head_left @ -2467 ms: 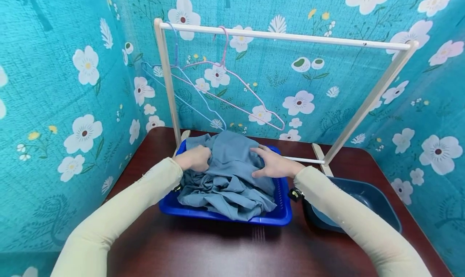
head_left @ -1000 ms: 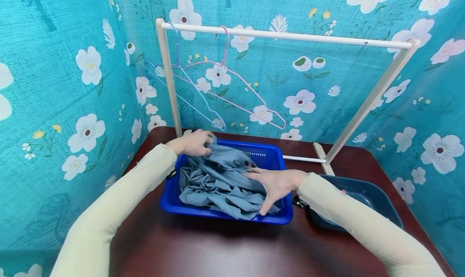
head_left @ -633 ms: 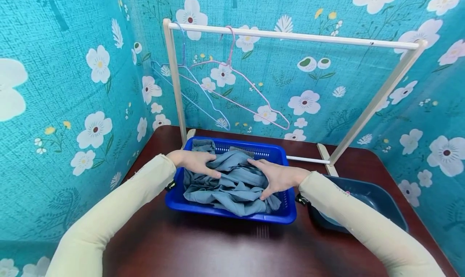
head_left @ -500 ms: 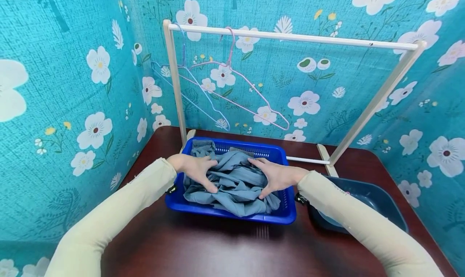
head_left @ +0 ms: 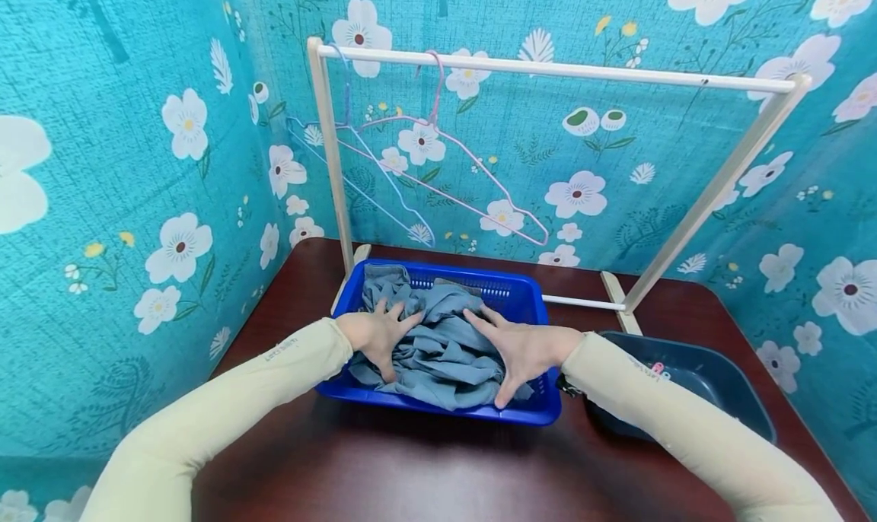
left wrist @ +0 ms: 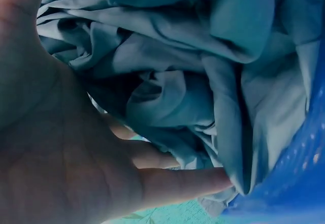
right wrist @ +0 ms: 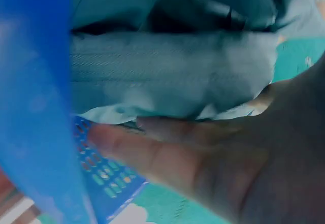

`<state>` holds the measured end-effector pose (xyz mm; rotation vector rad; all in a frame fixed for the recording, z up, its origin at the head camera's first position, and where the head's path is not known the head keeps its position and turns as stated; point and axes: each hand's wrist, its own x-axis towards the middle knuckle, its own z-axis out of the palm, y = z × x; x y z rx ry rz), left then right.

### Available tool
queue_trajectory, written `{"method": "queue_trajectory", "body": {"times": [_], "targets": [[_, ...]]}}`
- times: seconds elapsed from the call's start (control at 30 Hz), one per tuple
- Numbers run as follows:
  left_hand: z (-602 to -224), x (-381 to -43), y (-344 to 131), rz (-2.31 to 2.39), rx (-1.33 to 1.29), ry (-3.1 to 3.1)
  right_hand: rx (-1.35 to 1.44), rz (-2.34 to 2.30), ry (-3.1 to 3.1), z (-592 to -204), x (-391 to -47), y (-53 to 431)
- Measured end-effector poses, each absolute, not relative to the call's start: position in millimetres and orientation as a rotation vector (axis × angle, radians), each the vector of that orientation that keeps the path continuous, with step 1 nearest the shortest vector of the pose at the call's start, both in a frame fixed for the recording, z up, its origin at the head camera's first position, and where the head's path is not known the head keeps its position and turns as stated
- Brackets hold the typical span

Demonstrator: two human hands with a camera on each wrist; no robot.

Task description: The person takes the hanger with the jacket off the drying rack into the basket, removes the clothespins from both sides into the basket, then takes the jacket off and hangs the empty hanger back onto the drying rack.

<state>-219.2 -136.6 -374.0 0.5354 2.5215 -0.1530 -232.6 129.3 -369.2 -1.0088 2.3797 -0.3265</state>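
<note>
A crumpled grey-blue cloth garment [head_left: 445,358] lies heaped in a blue plastic basket [head_left: 438,414]. My left hand [head_left: 381,338] spreads its fingers over the heap's left side. In the left wrist view its fingertips [left wrist: 216,179] touch the folds. On the right side, my right hand [head_left: 524,351] has its thumb and fingers spread wide at the cloth's edge, close to the basket wall. A stitched hem of the garment [right wrist: 172,66] shows beside the right fingers in the right wrist view. Neither hand grips the cloth.
A wooden rack [head_left: 548,67] stands behind the basket, with a blue hanger [head_left: 390,176] and a pink hanger [head_left: 479,170] on its bar. A dark basin [head_left: 726,377] holding small pink items [head_left: 658,368] sits at right on the brown table [head_left: 411,469].
The lifted part of the garment has come down into the basket. My left hand has moved from the back corner forward onto the heap, fingers spread. The right hand stays on the right side.
</note>
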Motion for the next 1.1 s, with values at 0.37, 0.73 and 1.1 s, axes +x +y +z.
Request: {"method": "queue_trajectory", "body": {"times": [0.37, 0.73, 1.1], "targets": [[-377.0, -244.2, -132.5, -0.193, 0.450, 2.534, -1.006, -0.314, 2.472, -375.7, -264.4, 120.1], [-392.7, -253.9, -126.8, -0.314, 0.473, 2.464, -1.129, -0.259, 2.408, -377.4, -287.2, 110.5], [-418.7, -249.5, -112.9, -0.560, 0.383, 2.397, -0.944, 0.039, 2.374, -395.0, -290.0, 85.0]]}}
